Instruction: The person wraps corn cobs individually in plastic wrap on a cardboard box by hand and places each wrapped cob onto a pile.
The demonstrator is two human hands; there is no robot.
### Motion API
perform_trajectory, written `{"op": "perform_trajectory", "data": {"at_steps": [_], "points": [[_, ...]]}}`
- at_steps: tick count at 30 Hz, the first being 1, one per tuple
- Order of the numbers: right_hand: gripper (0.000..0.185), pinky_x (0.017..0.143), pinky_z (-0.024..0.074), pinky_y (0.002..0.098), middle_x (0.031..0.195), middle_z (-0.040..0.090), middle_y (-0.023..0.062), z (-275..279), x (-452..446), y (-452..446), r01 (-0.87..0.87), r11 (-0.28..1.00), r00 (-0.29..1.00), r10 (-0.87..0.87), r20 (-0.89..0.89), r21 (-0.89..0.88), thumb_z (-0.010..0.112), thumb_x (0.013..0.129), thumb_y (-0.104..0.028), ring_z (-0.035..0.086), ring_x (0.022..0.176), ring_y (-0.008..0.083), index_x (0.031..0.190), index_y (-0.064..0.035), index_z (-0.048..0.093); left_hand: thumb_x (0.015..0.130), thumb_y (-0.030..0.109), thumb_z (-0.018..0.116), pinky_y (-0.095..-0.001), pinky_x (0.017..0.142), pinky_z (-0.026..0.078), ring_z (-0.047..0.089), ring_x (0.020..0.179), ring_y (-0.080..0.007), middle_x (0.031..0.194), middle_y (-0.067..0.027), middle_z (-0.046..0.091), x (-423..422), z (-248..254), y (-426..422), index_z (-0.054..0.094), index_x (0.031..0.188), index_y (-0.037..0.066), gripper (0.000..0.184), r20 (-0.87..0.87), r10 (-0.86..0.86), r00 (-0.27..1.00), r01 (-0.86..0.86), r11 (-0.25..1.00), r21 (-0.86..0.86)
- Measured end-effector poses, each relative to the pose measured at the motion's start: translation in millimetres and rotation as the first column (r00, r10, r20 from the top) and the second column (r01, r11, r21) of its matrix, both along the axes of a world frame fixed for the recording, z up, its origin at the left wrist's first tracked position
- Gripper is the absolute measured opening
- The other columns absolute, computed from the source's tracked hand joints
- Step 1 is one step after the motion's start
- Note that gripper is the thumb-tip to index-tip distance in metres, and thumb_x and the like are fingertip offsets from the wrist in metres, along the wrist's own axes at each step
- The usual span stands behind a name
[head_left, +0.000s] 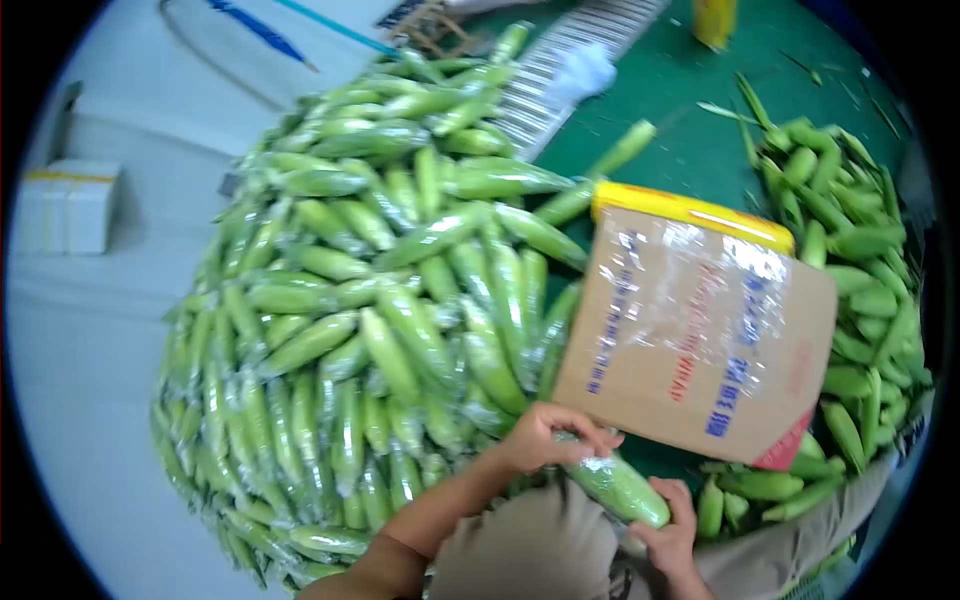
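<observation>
An ear of corn (622,489) in its green husk lies slantwise in front of my body, with shiny clear film around it. My left hand (553,438) is closed on its upper left end, fingertips pinching there. My right hand (668,523) grips the lower right end between thumb and fingers. Just beyond both hands is a brown cardboard box (690,335) with film over its printed face. A yellow strip (695,215) runs along its far edge.
On the left rises a big heap of film-wrapped corn (390,330). Unwrapped corn (870,290) is piled on the right of the green table (660,120). Farther back are a ridged metal strip (560,75) and a yellow container (714,22). White boxes (75,210) stand on the floor.
</observation>
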State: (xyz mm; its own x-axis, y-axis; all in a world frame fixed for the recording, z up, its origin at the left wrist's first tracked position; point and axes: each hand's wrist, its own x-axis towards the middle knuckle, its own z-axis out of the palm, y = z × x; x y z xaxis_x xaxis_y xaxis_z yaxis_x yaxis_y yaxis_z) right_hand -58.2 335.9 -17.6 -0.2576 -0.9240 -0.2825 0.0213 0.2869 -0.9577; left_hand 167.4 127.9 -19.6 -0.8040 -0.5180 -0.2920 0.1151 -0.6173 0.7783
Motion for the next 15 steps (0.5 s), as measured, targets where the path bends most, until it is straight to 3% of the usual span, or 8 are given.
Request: {"op": "perform_trajectory", "data": {"at_steps": [2,3,5,6,7,8,12,15], "points": [[0.026,0.100,0.0505,0.0418,0.115,0.067,0.0167,-3,24,-33,0.278,0.958,0.959,-0.281,-0.044,-0.067,0.070,0.086,-0.007,0.065,0.110,0.0303,0.109,0.0042,0.072,0.094,0.010,0.073,-0.0495,0.096,0.059,0.068,0.111,-0.0342,0.101,-0.0105,0.067,-35,17,17,0.057,0.128,0.007,0.038,-0.287,0.652,0.702,-0.592,0.758,0.275],[0.022,0.100,0.0506,0.0413,0.116,0.067,0.0169,-2,38,-68,0.465,0.880,0.882,-0.470,-0.031,-0.094,0.064,0.087,-0.005,0.065,0.111,0.0297,0.105,0.0041,0.073,0.093,0.022,0.073,-0.0550,0.108,0.052,0.065,0.114,-0.0325,0.113,-0.0090,0.066,-49,21,12,0.046,0.142,0.014,0.057,-0.305,0.687,0.660,-0.630,0.727,0.273],[0.020,0.107,0.0493,0.0436,0.123,0.068,0.0179,31,59,-154,0.323,0.862,0.925,-0.374,-0.060,-0.390,0.067,0.096,-0.010,0.063,0.120,0.0296,0.114,-0.0011,0.068,0.098,0.019,0.067,-0.0480,0.107,0.053,0.062,0.118,-0.0302,0.124,-0.0121,0.062,-65,40,1,0.052,0.141,0.010,0.046,-0.604,0.739,0.298,0.191,0.574,0.796],[0.032,0.111,0.0450,0.0468,0.131,0.065,0.0184,54,64,-182,0.225,0.834,0.939,-0.324,-0.116,-0.505,0.072,0.094,-0.018,0.058,0.127,0.0319,0.122,-0.0031,0.066,0.097,0.019,0.067,-0.0483,0.108,0.052,0.062,0.119,-0.0306,0.126,-0.0124,0.061,-58,50,-23,0.052,0.141,0.009,0.047,-0.623,0.710,0.329,0.083,0.635,0.768],[0.045,0.115,0.0408,0.0499,0.139,0.061,0.0188,76,68,-211,0.120,0.784,0.945,-0.277,-0.170,-0.608,0.077,0.093,-0.027,0.053,0.134,0.0342,0.129,-0.0051,0.064,0.097,0.019,0.067,-0.0485,0.109,0.050,0.061,0.121,-0.0310,0.128,-0.0127,0.061,-46,65,-58,0.053,0.141,0.009,0.047,-0.502,0.645,0.576,-0.484,0.764,0.426],[0.059,0.117,0.0374,0.0513,0.147,0.054,0.0191,87,72,-230,0.176,0.674,0.965,-0.261,-0.008,-0.718,0.079,0.092,-0.033,0.050,0.137,0.0361,0.140,-0.0065,0.058,0.097,0.019,0.068,-0.0488,0.110,0.049,0.060,0.123,-0.0314,0.129,-0.0130,0.061,-33,77,-107,0.053,0.141,0.009,0.048,-0.315,0.639,0.702,-0.663,0.748,0.041],[0.064,0.116,0.0370,0.0507,0.147,0.053,0.0180,87,-41,-184,-0.021,0.741,0.919,-0.251,-0.305,-0.671,0.081,0.091,-0.031,0.049,0.137,0.0373,0.143,-0.0051,0.055,0.095,0.020,0.069,-0.0498,0.114,0.043,0.056,0.130,-0.0331,0.136,-0.0142,0.059,28,82,-322,0.055,0.142,0.007,0.050,0.024,0.736,0.676,-0.640,0.603,-0.476],[0.039,0.104,0.0452,0.0394,0.125,0.059,0.0124,8,-158,-98,0.463,0.691,0.613,-0.702,-0.363,-0.555,0.074,0.093,-0.013,0.058,0.115,0.0262,0.129,-0.0033,0.059,0.094,0.021,0.069,-0.0506,0.118,0.039,0.053,0.135,-0.0344,0.142,-0.0151,0.058,42,57,-378,0.057,0.143,0.007,0.052,0.171,0.818,0.549,-0.573,0.517,-0.636]]}}
